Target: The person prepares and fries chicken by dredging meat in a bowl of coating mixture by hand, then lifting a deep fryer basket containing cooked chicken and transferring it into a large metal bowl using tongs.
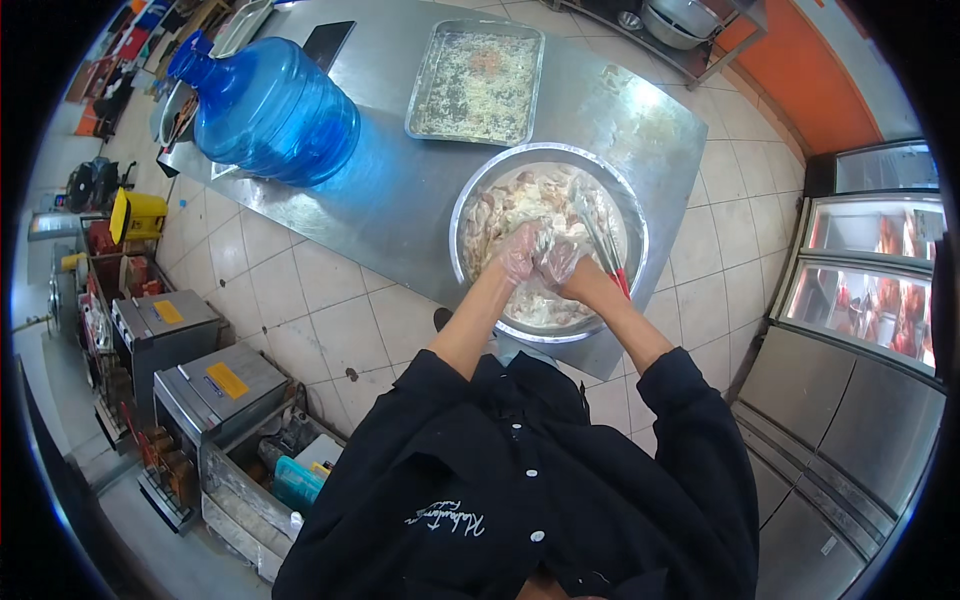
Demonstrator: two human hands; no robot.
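Note:
A large round metal bowl [459, 217] holds pieces of raw meat [499, 196] coated in white flour. Both my hands wear clear plastic gloves and are close together over the middle of the bowl. My left hand [520, 251] has its fingers turned inward, touching or nearly touching the coated pieces. Right beside it is my right hand [562, 259], its fingers curled. Whether either one grips a piece is hidden by the gloves and the hands themselves. Metal tongs [590, 214] with red handles lean inside the bowl's right side, alongside my right hand.
The bowl stands on a stainless steel table [382, 202]. Beyond it lies a metal tray [480, 82] dusted with crumbs or flour. A blue water jug [277, 112] lies on its side at the left. Deep fryers [225, 386] stand at lower left, a glass-doored refrigerator [862, 292] at right.

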